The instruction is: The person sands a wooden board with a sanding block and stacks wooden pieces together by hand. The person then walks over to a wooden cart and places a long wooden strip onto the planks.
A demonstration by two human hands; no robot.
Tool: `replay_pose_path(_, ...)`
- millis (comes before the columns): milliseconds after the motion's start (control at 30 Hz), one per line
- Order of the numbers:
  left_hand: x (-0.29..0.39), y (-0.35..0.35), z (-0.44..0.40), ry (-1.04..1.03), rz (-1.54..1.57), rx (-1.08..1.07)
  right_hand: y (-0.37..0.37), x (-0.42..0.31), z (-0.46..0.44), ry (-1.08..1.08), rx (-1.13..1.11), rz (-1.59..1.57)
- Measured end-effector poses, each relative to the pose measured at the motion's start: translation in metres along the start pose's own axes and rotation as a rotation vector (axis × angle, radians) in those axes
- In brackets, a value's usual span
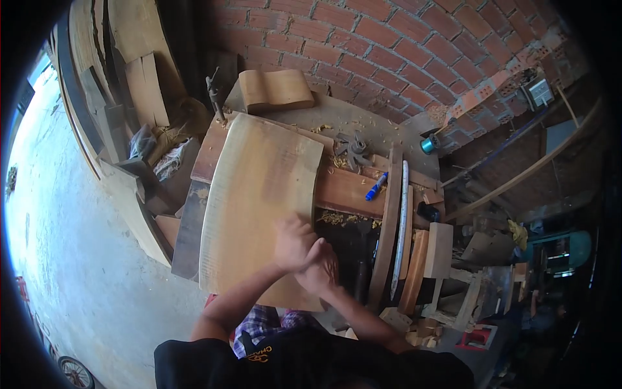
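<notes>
Left grip (293, 241) and right grip (319, 269) overlap above the wooden board (256, 175), lower centre of frame. I cannot tell whether either is clenched.

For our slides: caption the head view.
Left hand and right hand meet over a wooden board on a cluttered workbench.

Near side: black shirt (337, 360) carries yellow lettering (260, 350), looks like "CHA" (rest too blurred to call). Right of centre: long white strip (401, 227), any markings too small to read.
</notes>
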State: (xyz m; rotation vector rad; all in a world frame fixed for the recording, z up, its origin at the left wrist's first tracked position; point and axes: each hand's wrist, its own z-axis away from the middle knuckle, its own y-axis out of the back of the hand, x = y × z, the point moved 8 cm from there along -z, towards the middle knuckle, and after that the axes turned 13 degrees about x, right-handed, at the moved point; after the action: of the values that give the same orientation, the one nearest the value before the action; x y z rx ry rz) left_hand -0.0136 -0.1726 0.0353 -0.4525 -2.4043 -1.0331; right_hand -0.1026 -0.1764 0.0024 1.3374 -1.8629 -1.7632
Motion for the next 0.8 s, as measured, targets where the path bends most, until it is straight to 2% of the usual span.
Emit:
replay_pose_path(67,-0.035,-0.019,-0.057,-0.047,0.095,0.084,0.0,0.02,-0.062,0.0,0.191,-0.017)
replay_pose_path(133,-0.069,-0.034,-0.122,-0.157,0.07,0.139,-0.004,0.038,-0.135,-0.002,0.233,0.009)
replay_pose_path(200,-0.112,-0.071,-0.171,-0.177,0.151,0.216,-0.003,0.055,-0.198,0.057,0.376,0.022)
replay_pose_path(267,-0.135,-0.089,-0.219,-0.091,0.029,-0.037,-0.016,0.085,-0.25,-0.048,0.306,0.012)
replay_pose_path(333,-0.147,-0.105,-0.231,-0.082,-0.011,-0.037,0.0,0.072,-0.272,-0.063,0.167,-0.058)
replay_pose_path(467,-0.129,-0.089,-0.194,-0.062,-0.07,-0.034,-0.011,0.071,-0.232,-0.026,0.244,-0.003)
replay_pose_path(533,-0.101,-0.064,-0.149,0.002,-0.024,0.021,-0.014,0.053,-0.182,0.041,0.151,-0.026)
replay_pose_path(667,-0.025,-0.01,-0.027,0.089,0.01,0.063,0.013,-0.005,-0.047,0.24,0.189,-0.031)
replay_pose_path(700,-0.006,0.004,0.003,0.149,-0.002,0.051,0.013,-0.009,-0.012,0.217,0.141,-0.069)
replay_pose_path(733,0.012,0.017,0.037,0.185,-0.032,0.091,0.002,-0.012,0.023,0.17,-0.048,-0.05)
replay_pose_path(767,0.027,0.028,0.067,0.225,-0.078,0.079,-0.005,-0.019,0.054,0.207,-0.144,-0.053)
replay_pose_path(800,0.038,0.039,0.092,0.267,-0.125,0.07,-0.002,-0.031,0.075,0.208,-0.164,-0.11)
